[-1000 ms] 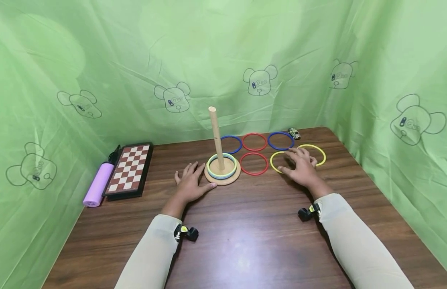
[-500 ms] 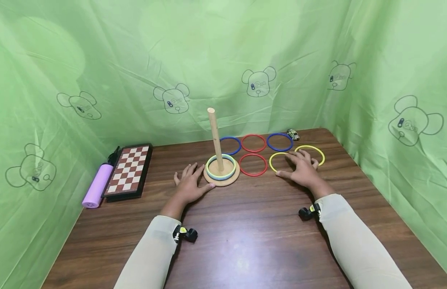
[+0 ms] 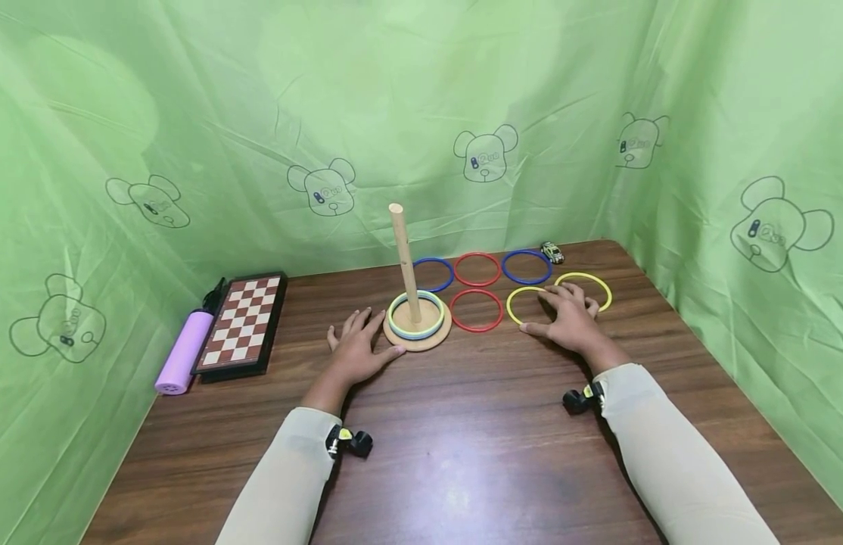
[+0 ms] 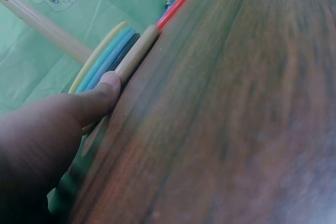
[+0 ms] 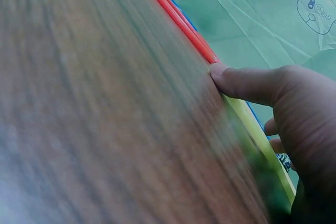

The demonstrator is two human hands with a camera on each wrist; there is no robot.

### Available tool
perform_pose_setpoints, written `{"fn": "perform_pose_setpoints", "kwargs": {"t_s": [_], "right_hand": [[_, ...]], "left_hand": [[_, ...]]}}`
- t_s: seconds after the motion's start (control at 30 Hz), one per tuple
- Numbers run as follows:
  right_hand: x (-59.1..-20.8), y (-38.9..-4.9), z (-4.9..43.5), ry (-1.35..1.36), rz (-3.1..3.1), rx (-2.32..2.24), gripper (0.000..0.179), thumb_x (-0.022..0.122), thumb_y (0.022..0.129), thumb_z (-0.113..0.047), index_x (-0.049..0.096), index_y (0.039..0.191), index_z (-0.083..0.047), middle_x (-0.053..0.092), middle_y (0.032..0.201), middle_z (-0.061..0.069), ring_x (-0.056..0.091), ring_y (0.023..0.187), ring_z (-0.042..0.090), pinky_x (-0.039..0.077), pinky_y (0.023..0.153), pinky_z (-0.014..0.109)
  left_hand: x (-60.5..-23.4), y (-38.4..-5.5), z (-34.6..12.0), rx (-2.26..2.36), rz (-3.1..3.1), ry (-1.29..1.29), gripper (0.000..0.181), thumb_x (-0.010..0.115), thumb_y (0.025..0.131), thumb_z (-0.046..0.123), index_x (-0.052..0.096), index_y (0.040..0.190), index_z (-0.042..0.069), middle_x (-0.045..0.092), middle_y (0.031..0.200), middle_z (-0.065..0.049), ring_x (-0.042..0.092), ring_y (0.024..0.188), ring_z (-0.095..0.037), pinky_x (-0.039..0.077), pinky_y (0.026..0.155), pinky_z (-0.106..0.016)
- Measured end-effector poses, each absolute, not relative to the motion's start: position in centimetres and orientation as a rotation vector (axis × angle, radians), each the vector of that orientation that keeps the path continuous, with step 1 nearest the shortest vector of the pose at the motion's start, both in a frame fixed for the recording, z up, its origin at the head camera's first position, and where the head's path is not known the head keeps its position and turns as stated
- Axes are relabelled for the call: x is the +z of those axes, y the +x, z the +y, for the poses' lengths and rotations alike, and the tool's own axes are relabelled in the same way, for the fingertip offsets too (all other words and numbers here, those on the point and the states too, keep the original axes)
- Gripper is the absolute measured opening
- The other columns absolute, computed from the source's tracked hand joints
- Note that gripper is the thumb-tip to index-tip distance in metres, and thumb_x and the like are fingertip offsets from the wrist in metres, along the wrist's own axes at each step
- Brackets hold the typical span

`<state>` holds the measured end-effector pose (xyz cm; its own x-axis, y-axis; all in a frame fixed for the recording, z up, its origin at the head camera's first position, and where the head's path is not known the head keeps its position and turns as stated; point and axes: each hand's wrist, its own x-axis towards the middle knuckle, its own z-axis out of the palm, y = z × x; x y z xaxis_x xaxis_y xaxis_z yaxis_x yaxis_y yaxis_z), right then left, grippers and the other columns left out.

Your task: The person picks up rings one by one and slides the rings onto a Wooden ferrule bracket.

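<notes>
A wooden peg (image 3: 404,253) rises from a round base (image 3: 431,345), with a pale yellow ring (image 3: 416,335) over blue ones at its foot. My left hand (image 3: 356,352) lies at the base's left, fingers spread; its thumb (image 4: 110,81) touches the base edge in the left wrist view. My right hand (image 3: 573,322) spreads over a yellow ring (image 3: 509,307), thumb at the near rim and fingers reaching the far side, which partly hide it. In the right wrist view that thumb (image 5: 223,78) meets the end of the flat-lying ring. Behind the fingers lies another yellow ring (image 3: 606,286).
Between peg and right hand lies a red ring (image 3: 477,331). Behind are a blue ring (image 3: 451,272), another red ring (image 3: 477,253) and another blue ring (image 3: 527,283), beside a toy car (image 3: 552,253). A checkered board (image 3: 241,322) and purple cylinder (image 3: 185,354) sit left. Green cloth (image 3: 367,91) surrounds the table.
My right thumb has moved slightly left, onto the near rim of the yellow ring, and its fingers have settled lower. My left hand stays by the base.
</notes>
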<state>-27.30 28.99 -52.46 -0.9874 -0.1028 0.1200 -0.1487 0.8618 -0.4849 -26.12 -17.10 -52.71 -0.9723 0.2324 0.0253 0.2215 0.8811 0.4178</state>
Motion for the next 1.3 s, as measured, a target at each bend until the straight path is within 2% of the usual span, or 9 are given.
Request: {"fn": "perform_pose_setpoints", "kwargs": {"t_s": [0.47, 0.8, 1.3], "right_hand": [[-52.2, -27.3, 28.8, 0.243, -2.821, 0.848, 0.102, 0.091, 0.085, -0.055, 0.052, 0.16, 0.002, 0.046, 0.161, 0.028, 0.026, 0.155, 0.049, 0.013, 0.118, 0.076], [-52.1, -27.1, 27.9, 0.259, -2.702, 0.885, 0.096, 0.096, 0.08, -0.05, 0.06, 0.152, 0.002, 0.047, 0.16, 0.025, 0.025, 0.154, 0.05, 0.015, 0.115, 0.074], [-51.0, -26.3, 25.3, 0.416, -2.413, 0.988, 0.083, 0.102, 0.072, -0.03, 0.07, 0.14, 0.004, 0.054, 0.154, 0.025, 0.032, 0.149, 0.049, 0.016, 0.111, 0.073]], "left_hand": [[-52.8, -26.2, -17.2, 0.692, 3.029, 0.378, 0.098, 0.069, 0.093, 0.078, 0.039, 0.172, 0.027, 0.029, 0.181, -0.015, 0.017, 0.17, -0.043, 0.001, 0.124, -0.085], [-53.0, -26.2, -17.2, 0.688, 3.036, 0.381, 0.097, 0.068, 0.093, 0.078, 0.04, 0.171, 0.027, 0.03, 0.18, -0.016, 0.019, 0.169, -0.043, 0.003, 0.124, -0.086], [-52.9, -26.2, -17.2, 0.682, 3.036, 0.391, 0.097, 0.07, 0.094, 0.076, 0.04, 0.171, 0.026, 0.03, 0.18, -0.017, 0.019, 0.169, -0.045, 0.003, 0.123, -0.086]]}}
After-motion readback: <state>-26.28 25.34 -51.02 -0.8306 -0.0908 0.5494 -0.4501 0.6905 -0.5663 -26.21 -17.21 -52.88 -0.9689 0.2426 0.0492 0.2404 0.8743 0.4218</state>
